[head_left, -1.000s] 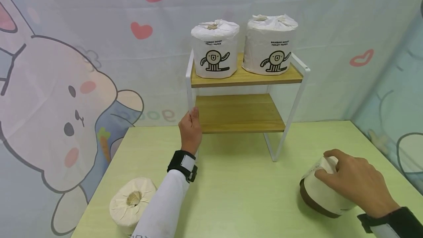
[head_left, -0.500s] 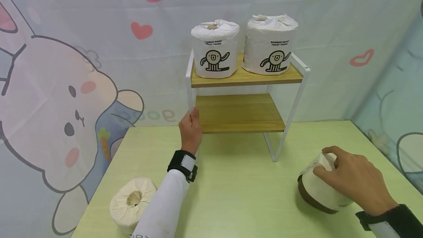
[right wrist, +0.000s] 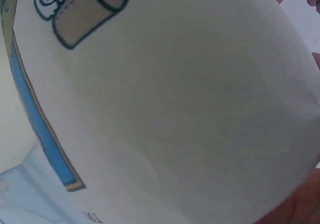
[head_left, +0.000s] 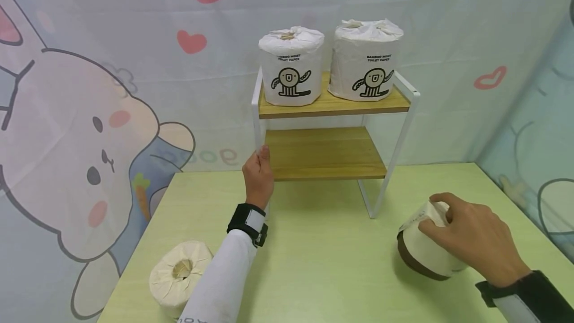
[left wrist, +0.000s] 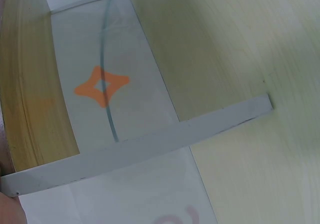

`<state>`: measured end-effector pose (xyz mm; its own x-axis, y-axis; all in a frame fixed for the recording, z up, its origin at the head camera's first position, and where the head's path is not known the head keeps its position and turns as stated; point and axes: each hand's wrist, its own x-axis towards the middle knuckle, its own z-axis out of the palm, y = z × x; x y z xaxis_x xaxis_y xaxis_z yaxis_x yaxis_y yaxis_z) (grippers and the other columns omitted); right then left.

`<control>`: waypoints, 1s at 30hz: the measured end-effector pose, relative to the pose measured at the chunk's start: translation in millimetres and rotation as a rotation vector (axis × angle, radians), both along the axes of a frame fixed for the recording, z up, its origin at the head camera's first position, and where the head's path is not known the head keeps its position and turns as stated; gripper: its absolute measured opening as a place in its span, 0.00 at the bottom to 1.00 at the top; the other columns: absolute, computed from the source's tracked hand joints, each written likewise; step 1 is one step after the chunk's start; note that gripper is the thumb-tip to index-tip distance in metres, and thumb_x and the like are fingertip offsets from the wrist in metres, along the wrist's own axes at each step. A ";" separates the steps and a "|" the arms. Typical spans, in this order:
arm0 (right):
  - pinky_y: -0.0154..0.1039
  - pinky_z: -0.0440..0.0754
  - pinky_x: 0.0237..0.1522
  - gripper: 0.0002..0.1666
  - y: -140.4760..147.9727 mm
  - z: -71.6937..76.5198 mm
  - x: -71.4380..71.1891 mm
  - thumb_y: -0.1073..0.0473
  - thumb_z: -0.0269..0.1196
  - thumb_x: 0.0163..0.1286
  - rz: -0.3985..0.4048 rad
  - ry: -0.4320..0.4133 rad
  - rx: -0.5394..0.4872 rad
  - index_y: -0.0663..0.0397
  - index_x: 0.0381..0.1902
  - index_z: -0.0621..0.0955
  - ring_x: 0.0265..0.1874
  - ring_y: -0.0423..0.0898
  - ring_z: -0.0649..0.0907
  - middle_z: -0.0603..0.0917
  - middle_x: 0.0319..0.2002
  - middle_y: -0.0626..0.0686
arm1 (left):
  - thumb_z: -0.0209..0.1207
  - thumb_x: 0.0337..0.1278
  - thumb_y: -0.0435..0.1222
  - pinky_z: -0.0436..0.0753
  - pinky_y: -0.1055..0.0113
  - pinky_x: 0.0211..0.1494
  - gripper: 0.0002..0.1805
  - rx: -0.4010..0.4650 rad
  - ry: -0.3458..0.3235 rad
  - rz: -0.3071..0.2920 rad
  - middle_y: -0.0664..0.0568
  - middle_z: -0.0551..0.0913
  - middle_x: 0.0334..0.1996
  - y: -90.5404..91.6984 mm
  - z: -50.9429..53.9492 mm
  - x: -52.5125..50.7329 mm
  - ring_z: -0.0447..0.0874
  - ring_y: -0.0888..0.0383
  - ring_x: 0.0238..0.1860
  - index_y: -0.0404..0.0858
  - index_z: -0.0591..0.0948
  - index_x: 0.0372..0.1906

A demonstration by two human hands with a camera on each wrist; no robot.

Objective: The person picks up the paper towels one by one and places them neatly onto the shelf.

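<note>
My left hand [head_left: 259, 176] grips the white front-left leg of a two-tier shelf [head_left: 335, 109] with wooden boards. In the left wrist view the white metal leg [left wrist: 145, 143] runs slantwise, with a bit of the hand at the left edge. My right hand [head_left: 475, 238] holds a paper-wrapped toilet roll [head_left: 428, 250] by its upper end, tilted, low over the right side of the table. That toilet roll [right wrist: 175, 104] fills most of the right wrist view, showing a printed roll drawing. Whether its lower edge touches the table, I cannot tell.
Two white-wrapped toilet rolls, a left one [head_left: 291, 66] and a right one [head_left: 365, 61], stand upright on the top board. Another wrapped toilet roll [head_left: 177, 278] stands on the table [head_left: 323, 263] at front left, partly behind the left sleeve. A printed cloth backdrop [head_left: 215, 88] hangs behind.
My right hand has moved a little to the left and away from me, carrying the tilted toilet roll along. The left hand keeps its grip on the shelf leg.
</note>
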<state>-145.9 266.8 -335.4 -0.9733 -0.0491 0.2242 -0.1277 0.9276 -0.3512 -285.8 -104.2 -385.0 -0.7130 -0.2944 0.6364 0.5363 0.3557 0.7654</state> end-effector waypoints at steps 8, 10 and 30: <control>0.41 0.70 0.19 0.28 -3.1 0.9 -2.4 0.48 0.65 0.62 0.008 0.022 -0.005 0.55 0.57 0.80 0.25 0.46 0.77 0.79 0.27 0.50 | 0.48 0.81 0.43 0.56 0.65 0.23 0.27 0.005 -0.012 0.007 0.57 0.56 0.16 -0.2 2.1 -2.1 0.55 0.60 0.17 0.41 0.61 0.19; 0.41 0.70 0.19 0.28 -3.2 0.2 -2.2 0.48 0.65 0.62 0.009 0.020 -0.008 0.55 0.57 0.80 0.25 0.46 0.77 0.79 0.27 0.50 | 0.48 0.81 0.43 0.56 0.65 0.23 0.26 0.007 -0.018 0.005 0.57 0.56 0.16 0.0 2.1 -1.5 0.56 0.60 0.17 0.41 0.61 0.19; 0.40 0.69 0.20 0.25 -4.6 2.7 -0.2 0.49 0.67 0.62 0.027 0.141 -0.023 0.53 0.55 0.81 0.26 0.47 0.77 0.82 0.29 0.51 | 0.47 0.81 0.45 0.56 0.65 0.22 0.27 -0.005 0.012 0.006 0.57 0.56 0.16 0.5 -0.5 -2.3 0.56 0.59 0.17 0.41 0.61 0.19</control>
